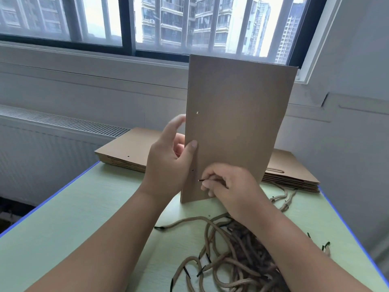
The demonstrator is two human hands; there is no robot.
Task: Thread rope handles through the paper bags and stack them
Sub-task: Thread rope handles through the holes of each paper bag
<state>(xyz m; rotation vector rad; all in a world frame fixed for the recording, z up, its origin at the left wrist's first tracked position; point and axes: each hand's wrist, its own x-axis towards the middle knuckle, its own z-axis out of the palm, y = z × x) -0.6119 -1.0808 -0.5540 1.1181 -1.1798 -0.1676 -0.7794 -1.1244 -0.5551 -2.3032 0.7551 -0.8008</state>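
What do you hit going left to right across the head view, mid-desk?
Order: left stack of flat bags → left hand → upright paper bag → right stack of bags. The right hand, pinching a rope tip, overlaps the upright bag: omitted.

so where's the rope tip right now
Head view, centre: the rope tip is pinched in the right hand, just below the lower hole in the bag.

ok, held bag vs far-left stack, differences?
The held bag stands upright, gripped by the left hand; the left stack lies flat on the table. The held bag is single; the left stack is several. The right hand pinches a rope tip at the held bag; the left stack is untouched. Both: brown paper, punched holes.
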